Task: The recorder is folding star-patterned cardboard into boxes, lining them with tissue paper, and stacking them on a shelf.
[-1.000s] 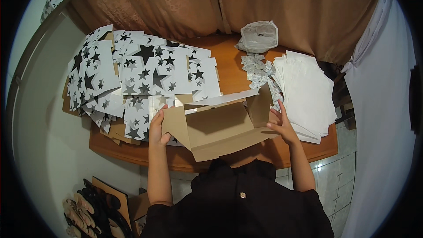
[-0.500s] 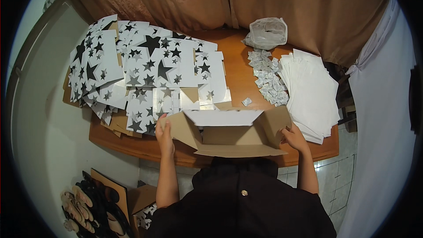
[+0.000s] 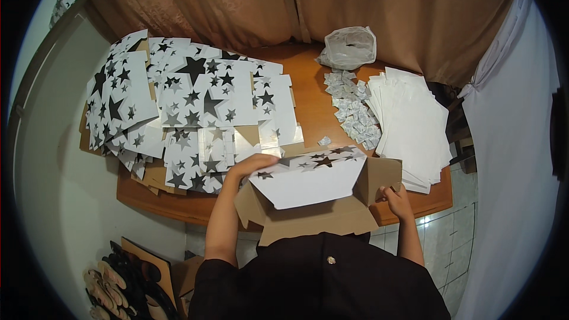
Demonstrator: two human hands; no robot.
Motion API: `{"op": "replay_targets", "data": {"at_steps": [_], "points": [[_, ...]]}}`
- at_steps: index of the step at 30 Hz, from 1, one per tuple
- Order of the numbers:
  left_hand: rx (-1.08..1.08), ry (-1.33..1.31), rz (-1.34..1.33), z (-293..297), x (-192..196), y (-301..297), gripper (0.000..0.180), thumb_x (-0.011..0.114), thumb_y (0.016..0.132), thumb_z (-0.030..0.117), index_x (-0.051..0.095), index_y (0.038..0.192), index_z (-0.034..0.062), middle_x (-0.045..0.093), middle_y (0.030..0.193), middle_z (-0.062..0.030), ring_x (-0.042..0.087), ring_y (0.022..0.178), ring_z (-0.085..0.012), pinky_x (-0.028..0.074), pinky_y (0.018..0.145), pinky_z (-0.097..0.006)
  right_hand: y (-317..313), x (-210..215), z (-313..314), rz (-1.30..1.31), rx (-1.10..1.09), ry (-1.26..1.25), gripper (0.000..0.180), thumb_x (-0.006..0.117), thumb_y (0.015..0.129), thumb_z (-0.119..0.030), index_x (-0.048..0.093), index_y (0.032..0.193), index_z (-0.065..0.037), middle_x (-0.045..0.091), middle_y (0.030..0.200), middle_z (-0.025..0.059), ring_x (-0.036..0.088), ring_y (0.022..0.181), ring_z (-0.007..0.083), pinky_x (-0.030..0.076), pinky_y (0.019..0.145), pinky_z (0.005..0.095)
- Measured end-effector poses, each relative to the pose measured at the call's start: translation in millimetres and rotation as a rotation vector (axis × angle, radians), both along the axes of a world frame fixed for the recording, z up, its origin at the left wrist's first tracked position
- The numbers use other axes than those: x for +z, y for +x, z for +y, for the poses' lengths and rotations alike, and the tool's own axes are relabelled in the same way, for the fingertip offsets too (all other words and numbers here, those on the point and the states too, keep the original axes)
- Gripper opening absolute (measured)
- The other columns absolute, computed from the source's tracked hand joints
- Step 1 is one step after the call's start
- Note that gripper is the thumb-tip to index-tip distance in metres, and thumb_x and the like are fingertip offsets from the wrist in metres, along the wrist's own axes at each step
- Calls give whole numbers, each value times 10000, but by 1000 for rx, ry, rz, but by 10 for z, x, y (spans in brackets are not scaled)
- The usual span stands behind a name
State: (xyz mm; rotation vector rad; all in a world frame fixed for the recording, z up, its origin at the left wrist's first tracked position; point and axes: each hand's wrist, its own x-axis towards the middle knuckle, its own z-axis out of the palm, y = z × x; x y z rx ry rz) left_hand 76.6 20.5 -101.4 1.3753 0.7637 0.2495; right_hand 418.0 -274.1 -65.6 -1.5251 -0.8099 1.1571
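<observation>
An open cardboard box [image 3: 317, 216], brown inside with a white, star-printed outer face, is tilted in front of my body at the table's near edge. Its star-printed panel folds down over the opening. My left hand [image 3: 255, 167] lies along that panel's upper left corner, and its fingertips are partly out of sight behind the box. At the right end, my right hand [image 3: 395, 200] pinches the lower edge of a brown side flap [image 3: 382, 175].
Flat star-printed cardboard pieces [image 3: 204, 92] are heaped on the left of the wooden table [image 3: 308, 104]. Small sachets [image 3: 352, 112] lie beside a stack of white sheets [image 3: 409, 130], with a plastic bag [image 3: 349, 48] behind. Shoes [image 3: 109, 287] stand low at left.
My left hand has gone from the left side flap to the top of the printed panel. That panel has swung down toward me, showing its stars, and the box has tipped.
</observation>
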Motion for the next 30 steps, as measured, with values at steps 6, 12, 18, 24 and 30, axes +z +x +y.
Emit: {"op": "replay_targets", "data": {"at_steps": [6, 12, 18, 24, 30], "points": [[-454, -27, 481, 15, -145, 350, 463, 546, 893, 483, 692, 771, 61, 553, 668, 61, 457, 641, -45, 377, 601, -207, -125, 126, 31, -87, -210, -75, 189, 467, 875, -109, 525, 992, 28, 592, 839, 91, 607, 680, 157, 536, 546, 291], [-341, 462, 716, 16, -108, 474, 640, 568, 747, 647, 701, 843, 28, 654, 722, -130, 619, 667, -229, 474, 644, -348, -238, 445, 572, -515, -37, -253, 369, 473, 829, -106, 453, 1168, 36, 600, 861, 280, 622, 702, 388, 509, 650, 431], [460, 332, 17, 276, 179, -56, 237, 541, 898, 211, 645, 983, 16, 620, 765, -52, 566, 701, -127, 458, 645, -262, -329, 243, 878, -954, 166, -88, 516, 553, 797, -117, 394, 1269, 18, 580, 915, 329, 562, 880, 475, 447, 799, 507], [344, 950, -68, -790, 1790, 127, 186, 664, 783, 65, 629, 960, 17, 605, 784, -37, 566, 759, -118, 458, 711, -270, -302, 305, 838, -798, 120, -212, 505, 535, 800, -90, 396, 1281, -30, 559, 1005, 322, 546, 919, 473, 450, 808, 500], [-307, 1058, 118, -1241, 1311, 439, 276, 698, 764, 205, 644, 997, 69, 648, 909, -76, 606, 844, -237, 476, 761, -311, -354, 331, 830, -773, 48, -172, 466, 511, 812, -91, 404, 1265, -54, 564, 1005, 306, 544, 916, 481, 448, 800, 507]]}}
